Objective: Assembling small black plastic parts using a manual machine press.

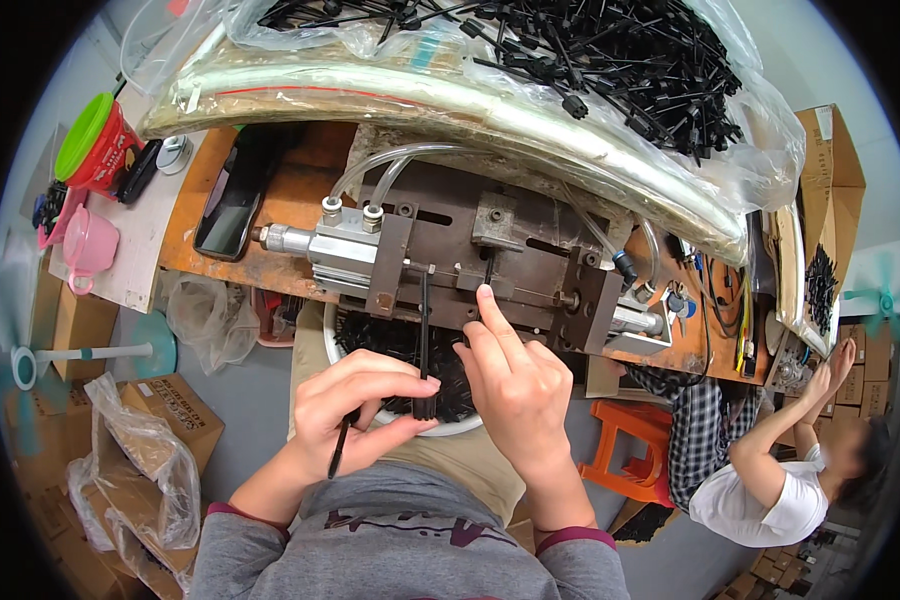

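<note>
My left hand (pixel 355 408) pinches a black plastic stick with a thick knob (pixel 425 405) between thumb and fingertips, its thin shaft rising toward the metal fixture (pixel 455 225). A second black stick (pixel 340 448) pokes out below the same fingers. With its index finger stretched out, my right hand (pixel 520 385) touches the end of a small black piece (pixel 489 268) in the middle of the fixture. Its other fingers are curled in, with a dark bit showing beside them. Beneath both hands, a white basin (pixel 332 335) holds many black parts.
Clear air tubes (pixel 410 150) run to a pneumatic cylinder (pixel 345 255) on the fixture's left. A bag of black sticks (pixel 610 60) lies behind. A phone (pixel 235 200) rests on the bench's left. An orange stool (pixel 625 450) and another person (pixel 780 490) are at right.
</note>
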`<state>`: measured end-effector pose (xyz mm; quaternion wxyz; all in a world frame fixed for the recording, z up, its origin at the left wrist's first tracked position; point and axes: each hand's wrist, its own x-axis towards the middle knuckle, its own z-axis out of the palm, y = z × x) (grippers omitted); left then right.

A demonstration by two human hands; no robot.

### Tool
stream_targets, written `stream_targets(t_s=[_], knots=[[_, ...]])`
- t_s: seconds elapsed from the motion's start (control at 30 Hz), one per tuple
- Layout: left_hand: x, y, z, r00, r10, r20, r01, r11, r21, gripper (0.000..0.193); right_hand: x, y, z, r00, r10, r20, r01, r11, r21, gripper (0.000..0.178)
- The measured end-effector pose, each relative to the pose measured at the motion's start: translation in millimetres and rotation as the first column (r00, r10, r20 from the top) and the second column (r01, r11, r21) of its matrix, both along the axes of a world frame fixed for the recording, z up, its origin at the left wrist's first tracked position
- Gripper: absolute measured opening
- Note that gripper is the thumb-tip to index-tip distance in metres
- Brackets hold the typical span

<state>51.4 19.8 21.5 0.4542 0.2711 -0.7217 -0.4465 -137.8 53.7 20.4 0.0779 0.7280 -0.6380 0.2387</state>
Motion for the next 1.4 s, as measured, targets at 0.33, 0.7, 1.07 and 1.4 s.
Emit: stream_targets(t_s=[0.33, 0.7, 1.07, 1.4], knots=[[5, 2, -4, 0.989, -0.149, 0.002, 0.148, 0.983, -0.111, 0.026, -2, 9, 17, 0.080, -0.075, 0.994, -0.256, 0.962, 0.093, 0.026], [10, 8, -6, 0.942, -0.335, -0.020, 0.325, 0.926, -0.192, 0.023, -2, 13, 19, -0.095, -0.011, 0.995, -0.079, 0.997, 0.003, 0.018], [5, 13, 1, 0.974, -0.197, 0.115, 0.224, 0.914, -0.337, 0.023, 6, 31, 21, -0.233, -0.078, 0.969, -0.251, 0.968, 0.018, 0.023], [6, 12, 4, 0.967, -0.165, 0.192, 0.228, 0.898, -0.376, 0.022, 10, 26, 16, -0.206, -0.085, 0.975, -0.225, 0.974, 0.037, 0.028]])
